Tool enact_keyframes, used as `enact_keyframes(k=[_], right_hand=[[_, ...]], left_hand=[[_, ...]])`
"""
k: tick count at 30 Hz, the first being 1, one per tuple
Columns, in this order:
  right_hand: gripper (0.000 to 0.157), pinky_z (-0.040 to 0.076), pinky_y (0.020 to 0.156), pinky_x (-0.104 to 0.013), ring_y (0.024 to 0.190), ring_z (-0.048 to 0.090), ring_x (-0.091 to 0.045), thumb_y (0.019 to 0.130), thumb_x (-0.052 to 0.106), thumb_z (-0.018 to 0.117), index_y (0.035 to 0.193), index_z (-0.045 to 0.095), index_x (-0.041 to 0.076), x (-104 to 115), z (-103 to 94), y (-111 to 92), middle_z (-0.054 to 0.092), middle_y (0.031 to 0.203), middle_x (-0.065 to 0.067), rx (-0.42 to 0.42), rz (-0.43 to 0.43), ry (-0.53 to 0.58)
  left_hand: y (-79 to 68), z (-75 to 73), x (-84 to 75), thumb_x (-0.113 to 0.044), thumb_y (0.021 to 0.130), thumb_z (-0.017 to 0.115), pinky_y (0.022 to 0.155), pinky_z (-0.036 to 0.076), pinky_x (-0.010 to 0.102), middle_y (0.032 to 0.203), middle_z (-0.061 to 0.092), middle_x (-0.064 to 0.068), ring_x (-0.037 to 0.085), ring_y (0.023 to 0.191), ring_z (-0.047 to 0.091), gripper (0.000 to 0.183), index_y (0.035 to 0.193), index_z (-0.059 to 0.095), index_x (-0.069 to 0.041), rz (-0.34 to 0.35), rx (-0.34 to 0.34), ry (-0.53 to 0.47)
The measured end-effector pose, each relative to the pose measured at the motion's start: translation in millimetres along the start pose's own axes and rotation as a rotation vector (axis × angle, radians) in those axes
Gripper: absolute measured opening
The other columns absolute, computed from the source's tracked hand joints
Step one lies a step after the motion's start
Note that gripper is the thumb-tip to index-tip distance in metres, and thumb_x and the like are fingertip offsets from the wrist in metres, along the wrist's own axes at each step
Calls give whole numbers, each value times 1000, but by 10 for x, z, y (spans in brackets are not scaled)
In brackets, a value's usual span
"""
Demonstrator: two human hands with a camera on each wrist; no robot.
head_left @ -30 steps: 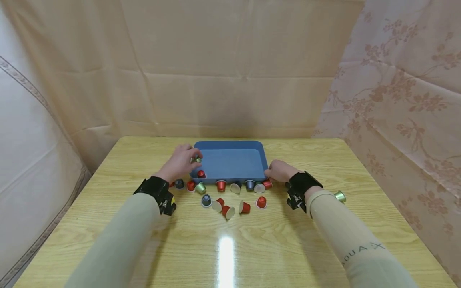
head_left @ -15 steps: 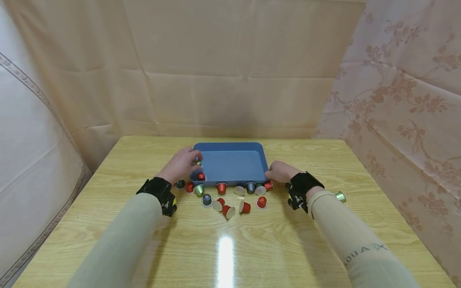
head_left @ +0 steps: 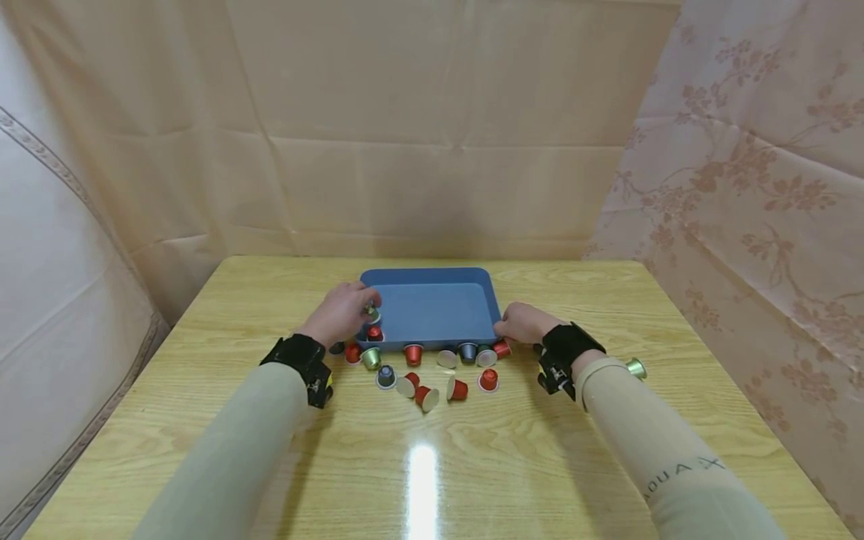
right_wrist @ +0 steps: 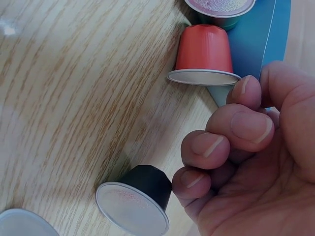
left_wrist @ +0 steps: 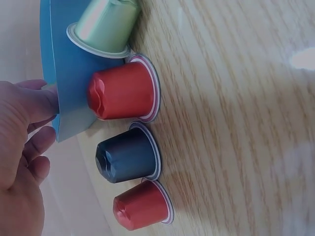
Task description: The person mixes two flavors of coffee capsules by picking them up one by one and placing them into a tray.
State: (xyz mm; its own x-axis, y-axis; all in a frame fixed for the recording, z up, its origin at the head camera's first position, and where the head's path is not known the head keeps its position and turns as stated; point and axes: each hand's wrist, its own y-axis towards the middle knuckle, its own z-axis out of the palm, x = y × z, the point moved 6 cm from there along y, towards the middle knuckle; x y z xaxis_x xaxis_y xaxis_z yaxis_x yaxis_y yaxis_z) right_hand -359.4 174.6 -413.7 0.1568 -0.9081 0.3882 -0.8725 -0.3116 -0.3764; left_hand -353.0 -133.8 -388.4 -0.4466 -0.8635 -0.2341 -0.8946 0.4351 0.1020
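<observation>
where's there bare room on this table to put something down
Bare wood lies near the table's front edge, below the loose capsules, and behind the blue tray. The strip along the tray's near wall, between left hand and right hand, is crowded.

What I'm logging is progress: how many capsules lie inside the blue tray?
1: a red capsule in the near-left corner of the blue tray. The left hand holds a greenish capsule just above it; the hand may hide others.
</observation>
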Motion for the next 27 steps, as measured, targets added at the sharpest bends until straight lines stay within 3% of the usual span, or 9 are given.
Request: enact_keyframes(k=[7,14,27], right_hand=[[31,32,56,-27,51,41,-15,91,18,51,61,48,14,0,0,2,41,57,2,-4,-5,7],[32,32,55,-27,50,40,-14,91,17,51,59,48,14,-4,2,-7,40,56,2,-2,-8,11],[34,31,55,-27,48,37,-14,92,16,49,58,48,14,0,2,-19,39,54,3,-7,-29,16]], left_hand=[[-15,23,1,-7,94,71,99,41,55,116,65,10,35,110,55,24,117,72,-12,-11,30,77],[-31,-2,3,-6,93,71,97,42,55,117,65,10,36,110,55,23,115,73,-12,-12,26,91],[-90,-96,107,-12,96,66,107,40,56,129,62,15,37,119,53,29,124,69,-7,-68,45,1]])
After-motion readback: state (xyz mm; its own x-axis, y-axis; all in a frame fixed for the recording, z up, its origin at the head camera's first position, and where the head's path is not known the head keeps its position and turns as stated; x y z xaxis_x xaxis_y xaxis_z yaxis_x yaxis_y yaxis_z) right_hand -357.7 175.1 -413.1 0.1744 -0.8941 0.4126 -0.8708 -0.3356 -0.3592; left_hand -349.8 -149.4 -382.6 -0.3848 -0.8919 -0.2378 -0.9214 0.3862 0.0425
